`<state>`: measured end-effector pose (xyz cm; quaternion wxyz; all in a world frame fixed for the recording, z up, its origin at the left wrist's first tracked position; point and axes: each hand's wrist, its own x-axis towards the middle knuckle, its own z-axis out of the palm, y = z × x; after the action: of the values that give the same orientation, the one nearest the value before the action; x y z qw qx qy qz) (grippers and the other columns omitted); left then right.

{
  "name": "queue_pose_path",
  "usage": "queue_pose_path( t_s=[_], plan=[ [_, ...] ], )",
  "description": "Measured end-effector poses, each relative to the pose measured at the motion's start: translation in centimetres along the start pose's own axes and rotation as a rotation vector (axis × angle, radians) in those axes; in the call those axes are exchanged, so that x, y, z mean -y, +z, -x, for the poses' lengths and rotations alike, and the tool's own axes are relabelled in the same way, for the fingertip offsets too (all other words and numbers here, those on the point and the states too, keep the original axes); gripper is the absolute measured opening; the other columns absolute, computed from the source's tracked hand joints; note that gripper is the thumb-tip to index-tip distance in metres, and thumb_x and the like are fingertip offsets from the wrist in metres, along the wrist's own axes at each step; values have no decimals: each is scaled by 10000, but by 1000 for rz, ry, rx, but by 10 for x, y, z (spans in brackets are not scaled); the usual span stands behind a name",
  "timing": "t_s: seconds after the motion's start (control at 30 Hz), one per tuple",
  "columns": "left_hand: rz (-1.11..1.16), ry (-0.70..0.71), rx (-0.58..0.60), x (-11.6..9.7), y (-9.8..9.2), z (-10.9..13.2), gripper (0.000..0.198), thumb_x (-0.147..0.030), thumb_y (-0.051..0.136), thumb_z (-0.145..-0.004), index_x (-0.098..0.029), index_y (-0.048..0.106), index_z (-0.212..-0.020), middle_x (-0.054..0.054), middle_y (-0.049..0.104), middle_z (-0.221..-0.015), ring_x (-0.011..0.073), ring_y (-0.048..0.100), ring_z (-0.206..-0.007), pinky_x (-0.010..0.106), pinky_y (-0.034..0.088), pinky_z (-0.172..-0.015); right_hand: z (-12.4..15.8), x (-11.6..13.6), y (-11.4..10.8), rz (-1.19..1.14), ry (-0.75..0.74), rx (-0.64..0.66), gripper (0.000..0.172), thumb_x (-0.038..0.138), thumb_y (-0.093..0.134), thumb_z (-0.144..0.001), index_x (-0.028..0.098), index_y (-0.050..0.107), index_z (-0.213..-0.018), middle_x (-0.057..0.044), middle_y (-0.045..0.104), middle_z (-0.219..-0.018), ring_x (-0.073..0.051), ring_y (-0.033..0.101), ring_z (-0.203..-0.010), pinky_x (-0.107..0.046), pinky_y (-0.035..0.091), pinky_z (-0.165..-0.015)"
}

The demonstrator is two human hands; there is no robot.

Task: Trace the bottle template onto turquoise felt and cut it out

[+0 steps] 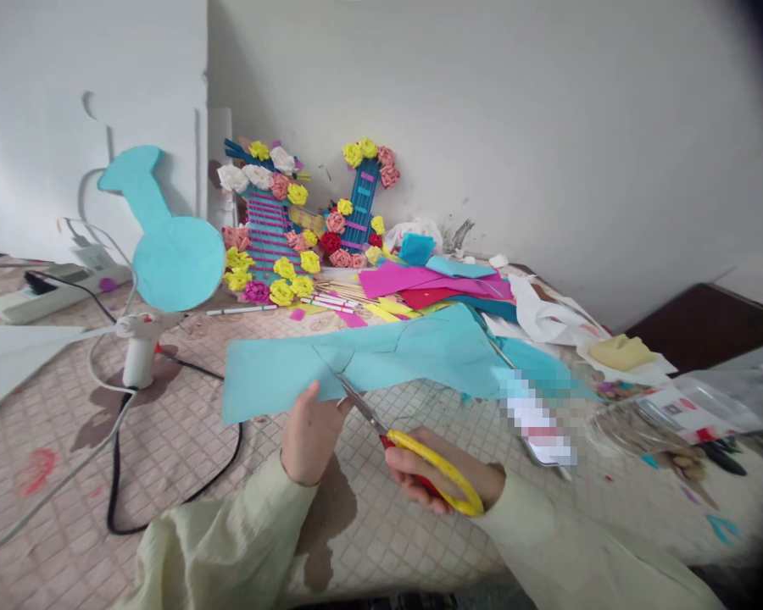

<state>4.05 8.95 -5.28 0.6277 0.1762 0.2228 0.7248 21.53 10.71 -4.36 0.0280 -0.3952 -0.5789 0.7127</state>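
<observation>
Between my left thumb and fingers is the lower edge of a long light-blue paper sheet [267, 373] with drawn pencil lines; part of my left hand [314, 432] lies behind it. My right hand [429, 470] grips scissors [442, 466] with yellow and red handles. Their blades meet the sheet at a drawn line, just right of my left thumb. A light-blue cut-out shape [178, 258], round at the bottom with a narrow neck, stands at the left. Several paper flowers decorate two upright blue panels, one larger [270, 233] and one narrower [361, 203], at the back.
A white glue gun [141, 352] with a black cord stands at left, near a power strip [57, 292]. Coloured paper sheets [445, 284] pile up behind the blue sheet. At right are a blurred phone [537, 424] and a clear plastic jar [667, 411] on its side.
</observation>
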Motion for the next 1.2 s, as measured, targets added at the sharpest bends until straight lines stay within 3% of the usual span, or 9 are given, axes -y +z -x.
queue_pose_path(
  t_s=[0.23,1.2],
  plan=[
    [72,27,3,0,2,-1,309,-206,364,-826,-250,629,-979,3,658,-1032,253,450,-1143,423,388,-929,0,-2,-1,-9,-2,3,445,595,475,-754,158,458,-671,68,437,-441,-23,353,-281,-102,249,-233],
    [105,-12,-44,0,3,1,319,-220,338,-825,-240,621,-970,20,653,-1031,221,506,-1077,413,363,-933,-2,-7,6,-120,-32,92,472,625,425,-765,158,463,-709,64,439,-459,-30,358,-294,-115,257,-252]
  ],
)
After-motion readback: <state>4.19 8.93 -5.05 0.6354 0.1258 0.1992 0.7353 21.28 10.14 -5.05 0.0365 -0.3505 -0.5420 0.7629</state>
